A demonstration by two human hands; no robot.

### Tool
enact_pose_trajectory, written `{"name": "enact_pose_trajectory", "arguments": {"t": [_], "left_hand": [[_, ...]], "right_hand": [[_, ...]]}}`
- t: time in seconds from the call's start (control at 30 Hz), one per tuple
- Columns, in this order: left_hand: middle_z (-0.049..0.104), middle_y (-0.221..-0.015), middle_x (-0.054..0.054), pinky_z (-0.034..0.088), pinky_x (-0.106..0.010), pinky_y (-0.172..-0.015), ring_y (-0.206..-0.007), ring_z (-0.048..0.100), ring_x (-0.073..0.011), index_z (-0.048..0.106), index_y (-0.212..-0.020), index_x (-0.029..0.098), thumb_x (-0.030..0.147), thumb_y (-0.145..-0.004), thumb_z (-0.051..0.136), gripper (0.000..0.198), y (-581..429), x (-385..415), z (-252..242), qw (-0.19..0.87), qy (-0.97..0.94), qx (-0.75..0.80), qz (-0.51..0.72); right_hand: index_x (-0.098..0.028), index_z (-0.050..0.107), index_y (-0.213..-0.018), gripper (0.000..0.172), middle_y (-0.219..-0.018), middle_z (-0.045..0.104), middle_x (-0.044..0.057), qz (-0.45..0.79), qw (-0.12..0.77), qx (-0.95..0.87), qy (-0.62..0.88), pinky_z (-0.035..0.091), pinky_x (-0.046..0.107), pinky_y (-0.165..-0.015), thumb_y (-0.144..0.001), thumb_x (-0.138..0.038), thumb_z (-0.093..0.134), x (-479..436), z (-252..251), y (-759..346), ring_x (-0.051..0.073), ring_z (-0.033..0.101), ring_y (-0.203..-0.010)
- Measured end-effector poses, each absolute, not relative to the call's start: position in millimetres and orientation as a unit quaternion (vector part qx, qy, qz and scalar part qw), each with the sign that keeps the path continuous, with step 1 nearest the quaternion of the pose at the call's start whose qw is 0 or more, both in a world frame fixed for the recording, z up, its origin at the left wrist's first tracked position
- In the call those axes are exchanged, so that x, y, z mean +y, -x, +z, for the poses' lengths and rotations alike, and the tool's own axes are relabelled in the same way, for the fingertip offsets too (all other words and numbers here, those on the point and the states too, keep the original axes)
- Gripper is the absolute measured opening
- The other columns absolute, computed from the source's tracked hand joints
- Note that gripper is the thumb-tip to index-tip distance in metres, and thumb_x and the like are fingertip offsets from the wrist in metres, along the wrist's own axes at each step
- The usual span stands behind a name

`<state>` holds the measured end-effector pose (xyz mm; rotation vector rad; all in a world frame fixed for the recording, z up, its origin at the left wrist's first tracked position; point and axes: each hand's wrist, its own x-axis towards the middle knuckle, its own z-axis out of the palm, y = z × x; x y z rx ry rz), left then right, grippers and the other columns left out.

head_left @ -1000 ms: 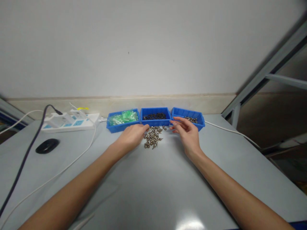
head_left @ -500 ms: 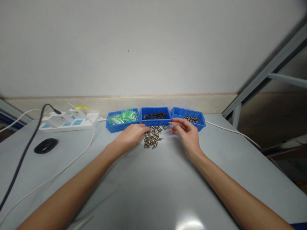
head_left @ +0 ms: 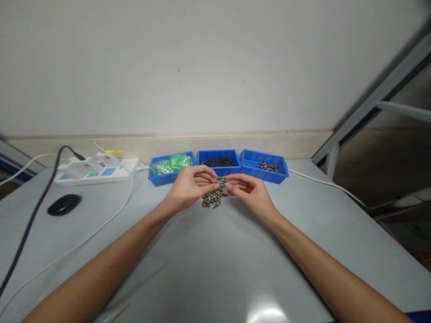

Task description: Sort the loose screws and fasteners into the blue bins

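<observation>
A pile of small metal screws (head_left: 212, 198) lies on the grey table. My left hand (head_left: 193, 185) is over the pile's left side, fingers curled and thumb tip close to them. From the right, my right hand (head_left: 251, 190) reaches over the same pile with thumb and forefinger pinched. The fingertips of both hands face each other a short way apart, with shiny screws showing between them. Whatever each pinch holds is too small to make out against the pile.
Behind the hands stand three blue bins: the left bin (head_left: 161, 180) with green and clear plastic packets, the middle bin (head_left: 232, 171) with dark screws, the right bin (head_left: 281, 176) with silvery pieces. A power strip (head_left: 101, 178), black mouse (head_left: 64, 204) and cables lie left.
My right hand has moved left from beside the right bin to the pile. My left hand has lifted slightly and shifted right, turning so its fingers show.
</observation>
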<state>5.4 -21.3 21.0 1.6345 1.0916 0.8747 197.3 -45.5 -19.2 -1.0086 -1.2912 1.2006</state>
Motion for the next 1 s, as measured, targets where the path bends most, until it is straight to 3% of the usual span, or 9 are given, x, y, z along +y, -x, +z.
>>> {"name": "enact_pose_trajectory", "arguments": {"t": [0.33, 0.4, 0.47, 0.53, 0.6, 0.77, 1.0], "left_hand": [[0.075, -0.08, -0.007, 0.06, -0.028, -0.068, -0.076, 0.075, -0.0211, 0.057, -0.088, 0.016, 0.029, -0.07, 0.081, 0.033, -5, -21, 15, 0.509, -0.661, 0.424, 0.353], [0.076, -0.083, -0.008, 0.061, -0.03, -0.072, -0.079, 0.075, -0.0217, 0.06, -0.09, 0.015, 0.031, -0.077, 0.076, 0.025, -2, -19, 16, 0.461, -0.709, 0.416, 0.334], [0.076, -0.094, -0.009, 0.058, -0.035, -0.085, -0.09, 0.073, -0.0225, 0.067, -0.095, 0.016, 0.028, -0.084, 0.067, 0.016, 3, -15, 15, 0.346, -0.792, 0.406, 0.295], [0.074, -0.111, -0.009, 0.052, -0.04, -0.098, -0.105, 0.069, -0.0243, 0.071, -0.105, 0.018, 0.02, -0.088, 0.06, 0.02, 9, -10, 12, 0.204, -0.865, 0.395, 0.23], [0.072, -0.119, -0.009, 0.049, -0.042, -0.101, -0.112, 0.066, -0.025, 0.071, -0.111, 0.02, 0.015, -0.089, 0.055, 0.027, 14, -5, 7, 0.131, -0.896, 0.39, 0.164], [0.075, -0.105, -0.009, 0.051, -0.034, -0.093, -0.103, 0.067, -0.0232, 0.073, -0.099, 0.02, 0.013, -0.089, 0.054, 0.023, 17, -1, -4, 0.088, -0.905, 0.397, 0.123], [0.073, -0.093, -0.01, 0.049, -0.031, -0.079, -0.089, 0.068, -0.0231, 0.072, -0.088, 0.017, 0.014, -0.087, 0.055, 0.018, 18, 0, 0, 0.065, -0.901, 0.418, 0.1]], "right_hand": [[-0.02, 0.078, -0.082, 0.025, -0.08, 0.077, 0.005, 0.572, 0.496, -0.513, 0.405, 0.059, 0.037, -0.076, -0.063, -0.035, 0.086, -48, -14, -198, 0.018, 0.072, -0.069], [-0.019, 0.078, -0.081, 0.025, -0.076, 0.077, 0.005, 0.569, 0.507, -0.501, 0.41, 0.059, 0.038, -0.077, -0.063, -0.035, 0.086, -48, -14, -198, 0.019, 0.072, -0.068], [-0.019, 0.078, -0.084, 0.025, -0.075, 0.077, 0.006, 0.535, 0.543, -0.485, 0.428, 0.058, 0.04, -0.08, -0.066, -0.034, 0.084, -46, -15, -199, 0.02, 0.072, -0.071], [-0.018, 0.078, -0.089, 0.025, -0.081, 0.078, 0.007, 0.474, 0.603, -0.45, 0.456, 0.057, 0.043, -0.087, -0.07, -0.033, 0.081, -43, -17, -202, 0.021, 0.073, -0.078], [-0.017, 0.077, -0.096, 0.027, -0.092, 0.078, 0.009, 0.413, 0.659, -0.406, 0.479, 0.055, 0.045, -0.094, -0.072, -0.031, 0.079, -39, -19, -206, 0.023, 0.074, -0.087], [-0.018, 0.072, -0.11, 0.038, -0.117, 0.072, 0.011, 0.36, 0.693, -0.375, 0.498, 0.052, 0.049, -0.099, -0.072, -0.025, 0.074, -33, -22, -213, 0.026, 0.072, -0.1], [-0.02, 0.071, -0.109, 0.036, -0.11, 0.074, 0.011, 0.378, 0.654, -0.429, 0.495, 0.058, 0.042, -0.082, -0.074, -0.028, 0.071, -38, -22, -206, 0.023, 0.073, -0.085]]}}
